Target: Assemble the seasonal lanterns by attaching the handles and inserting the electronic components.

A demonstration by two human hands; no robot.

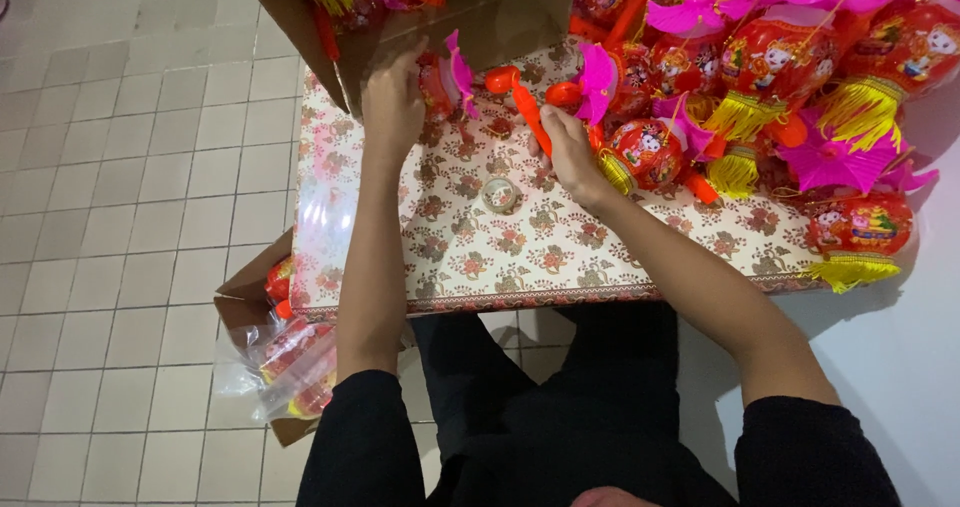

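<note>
A table (470, 257) under a floral cloth fills the middle of the view, and its far right is heaped with a pile of red lanterns (790, 77), their pink paper petals and yellow tassels spilling toward the edge. At the far left end stands a brown cardboard box (490, 17), tipped with its open mouth facing the person, which seems to make reaching inside easier; more lantern parts show in it. On the tiled floor (110, 217) by the near left corner sits a second carton (250, 302) with clear bags of lanterns (295, 367).

The left hand (392, 107) is at the box's lower flap, fingers curled against the cardboard edge as if steadying it; I cannot tell whether they actually pinch it. The right hand (570, 152) is closed around the lower end of an orange plastic handle stick (525, 112), fingers wrapped together about it. The stick lies above the tabletop between the two hands, its long axis slanting from the hand up and left toward the box, with a rounded orange end at the top. A small lantern (645, 152) hangs just beside this hand.

A roll of clear tape (500, 195) lies flat on the cloth, near the right wrist.
</note>
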